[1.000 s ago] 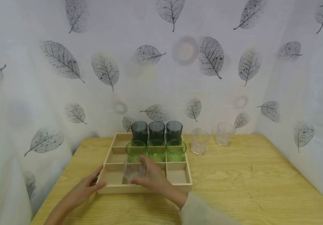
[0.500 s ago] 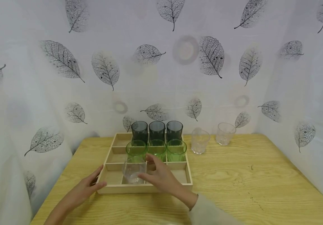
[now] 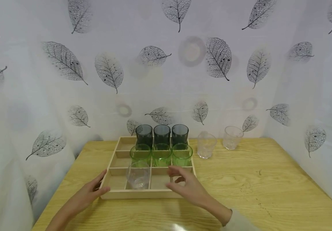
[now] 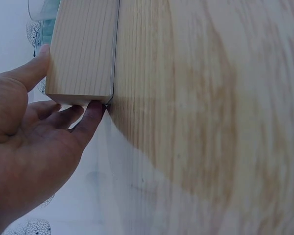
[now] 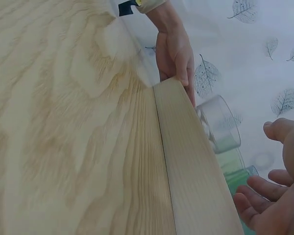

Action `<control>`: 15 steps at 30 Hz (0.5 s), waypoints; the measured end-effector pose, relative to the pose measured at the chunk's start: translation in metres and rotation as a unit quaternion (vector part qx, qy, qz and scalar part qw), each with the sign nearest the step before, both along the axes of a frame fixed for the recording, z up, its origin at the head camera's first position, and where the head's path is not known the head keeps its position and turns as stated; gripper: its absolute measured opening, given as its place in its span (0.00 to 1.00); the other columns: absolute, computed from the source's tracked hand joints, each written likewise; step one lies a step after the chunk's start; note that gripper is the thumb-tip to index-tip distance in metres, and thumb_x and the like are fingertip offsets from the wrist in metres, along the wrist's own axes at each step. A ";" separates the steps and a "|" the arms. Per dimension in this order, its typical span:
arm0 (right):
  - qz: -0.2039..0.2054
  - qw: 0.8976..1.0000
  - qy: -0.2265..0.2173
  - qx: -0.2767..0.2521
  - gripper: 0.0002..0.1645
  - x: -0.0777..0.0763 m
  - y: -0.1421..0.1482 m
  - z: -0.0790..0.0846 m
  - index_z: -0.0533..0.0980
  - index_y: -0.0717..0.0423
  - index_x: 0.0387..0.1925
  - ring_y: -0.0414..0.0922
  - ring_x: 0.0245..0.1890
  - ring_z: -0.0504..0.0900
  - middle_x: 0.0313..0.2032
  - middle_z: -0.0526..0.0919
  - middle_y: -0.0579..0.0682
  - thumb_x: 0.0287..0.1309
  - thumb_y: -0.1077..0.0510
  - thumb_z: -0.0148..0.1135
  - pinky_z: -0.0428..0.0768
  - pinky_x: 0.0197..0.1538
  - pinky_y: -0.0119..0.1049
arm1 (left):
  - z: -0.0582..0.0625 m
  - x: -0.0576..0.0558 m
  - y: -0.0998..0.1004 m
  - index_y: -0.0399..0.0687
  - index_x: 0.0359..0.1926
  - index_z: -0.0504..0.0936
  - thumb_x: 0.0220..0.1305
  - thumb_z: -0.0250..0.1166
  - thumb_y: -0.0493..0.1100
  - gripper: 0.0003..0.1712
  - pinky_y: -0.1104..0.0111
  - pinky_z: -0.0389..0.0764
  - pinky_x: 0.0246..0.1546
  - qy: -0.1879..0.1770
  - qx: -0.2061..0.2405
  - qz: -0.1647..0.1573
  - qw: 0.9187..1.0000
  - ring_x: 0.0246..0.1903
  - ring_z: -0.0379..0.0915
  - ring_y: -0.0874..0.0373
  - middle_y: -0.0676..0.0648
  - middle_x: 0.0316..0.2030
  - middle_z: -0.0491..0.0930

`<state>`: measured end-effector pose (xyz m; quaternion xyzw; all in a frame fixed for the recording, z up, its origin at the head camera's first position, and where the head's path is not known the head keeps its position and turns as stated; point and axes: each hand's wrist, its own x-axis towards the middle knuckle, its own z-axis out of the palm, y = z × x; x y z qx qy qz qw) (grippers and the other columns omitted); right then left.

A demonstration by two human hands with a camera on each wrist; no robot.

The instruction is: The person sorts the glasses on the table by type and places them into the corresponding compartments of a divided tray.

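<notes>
A divided wooden tray (image 3: pixel 134 194) lies on the table, its corner held by my left hand (image 3: pixel 86 193). In the left wrist view, the left thumb (image 4: pixel 36 68) rests at the tray's upper edge and the fingers touch its side wall. A clear glass tumbler (image 3: pixel 138 179) stands in a front-row compartment, second from the left. To its right, my right hand (image 3: pixel 191 187) hovers over the tray's front right part, fingers spread and holding nothing. Green glasses (image 3: pixel 161 157) fill part of the middle row, and dark grey glasses (image 3: pixel 162 134) stand in the back row.
Two more clear tumblers stand on the table right of the tray, one nearer (image 3: pixel 206 148) and one farther right (image 3: pixel 232 139). A white curtain (image 3: pixel 166 80) with leaf prints hangs behind and beside the wooden table (image 3: pixel 241 186).
My right hand has let go of the clear tumbler and moved right, away from it. The tumbler stays in its compartment. My left hand has kept its place on the tray corner.
</notes>
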<state>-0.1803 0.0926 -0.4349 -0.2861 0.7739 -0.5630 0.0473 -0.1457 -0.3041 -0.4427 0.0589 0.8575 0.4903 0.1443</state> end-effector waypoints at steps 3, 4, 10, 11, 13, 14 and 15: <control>-0.009 1.000 0.004 -0.006 0.34 0.001 0.013 0.000 0.70 0.67 0.69 0.62 0.57 0.78 0.57 0.81 0.63 0.68 0.58 0.69 0.81 0.56 0.40 | -0.001 0.000 0.000 0.36 0.82 0.39 0.80 0.57 0.48 0.46 0.40 0.71 0.63 0.000 0.002 0.002 1.000 0.72 0.49 0.22 0.27 0.79 0.38; -0.015 1.000 0.007 -0.007 0.33 0.002 0.018 -0.001 0.70 0.67 0.69 0.62 0.57 0.79 0.56 0.81 0.63 0.68 0.58 0.69 0.82 0.55 0.40 | -0.001 0.000 0.000 0.37 0.82 0.39 0.80 0.57 0.48 0.46 0.40 0.71 0.63 0.000 0.002 0.002 1.000 0.72 0.49 0.22 0.27 0.79 0.38; -0.053 0.998 0.033 -0.023 0.29 0.002 0.045 0.000 0.73 0.70 0.65 0.56 0.54 0.82 0.53 0.83 0.64 0.67 0.61 0.69 0.82 0.53 0.36 | -0.001 0.001 0.000 0.35 0.82 0.40 0.80 0.57 0.47 0.46 0.40 0.74 0.60 0.008 0.004 -0.002 1.000 0.71 0.51 0.21 0.25 0.78 0.38; -0.058 0.997 0.037 -0.025 0.28 0.001 0.050 0.000 0.73 0.70 0.64 0.55 0.53 0.82 0.53 0.83 0.64 0.68 0.62 0.68 0.82 0.52 0.36 | -0.001 0.002 0.000 0.35 0.82 0.40 0.80 0.57 0.47 0.46 0.40 0.74 0.60 0.009 0.005 -0.003 1.000 0.71 0.51 0.21 0.25 0.78 0.38; -0.075 0.996 0.043 -0.022 0.27 0.000 0.059 0.000 0.74 0.71 0.64 0.53 0.53 0.83 0.52 0.83 0.64 0.68 0.62 0.68 0.82 0.52 0.35 | 0.000 0.002 0.000 0.36 0.82 0.40 0.80 0.57 0.47 0.46 0.40 0.74 0.61 0.006 0.005 0.001 1.000 0.71 0.50 0.21 0.27 0.78 0.38; -0.084 0.995 0.042 -0.020 0.27 0.000 0.065 0.000 0.74 0.70 0.63 0.53 0.52 0.83 0.52 0.83 0.63 0.68 0.62 0.68 0.82 0.52 0.34 | 0.000 0.002 0.000 0.37 0.83 0.40 0.80 0.57 0.48 0.46 0.40 0.73 0.61 0.004 0.006 0.002 1.000 0.71 0.50 0.21 0.27 0.79 0.38; -0.093 0.995 0.041 -0.017 0.26 -0.001 0.070 0.000 0.74 0.70 0.63 0.52 0.52 0.83 0.52 0.83 0.63 0.68 0.62 0.68 0.82 0.52 0.34 | 0.000 0.002 0.000 0.37 0.83 0.40 0.80 0.57 0.48 0.46 0.39 0.73 0.62 0.004 0.006 0.004 1.000 0.72 0.49 0.22 0.27 0.79 0.38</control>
